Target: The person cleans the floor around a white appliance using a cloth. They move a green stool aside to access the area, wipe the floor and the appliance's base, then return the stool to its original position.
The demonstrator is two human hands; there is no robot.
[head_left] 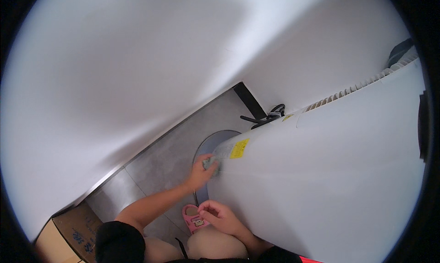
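My left hand (202,172) is closed round a grey-green cloth (211,164) and presses it to the side of a tall white appliance (293,185). The cloth lies at the appliance's lower part, next to a yellow label (239,148) and a grey label beside it. The left hand is slightly blurred. My right hand (223,218) rests over my knee, close to the appliance's wall. Its fingers are loosely bent, the thumb stands apart from them, and nothing shows in it.
Below the appliance is a round grey base (201,148) on grey floor tiles (160,157). A black cable (270,117) lies in the corner by the white wall (137,70). A pink slipper (197,222) is under my right hand. At the lower left stands a cardboard box (78,231).
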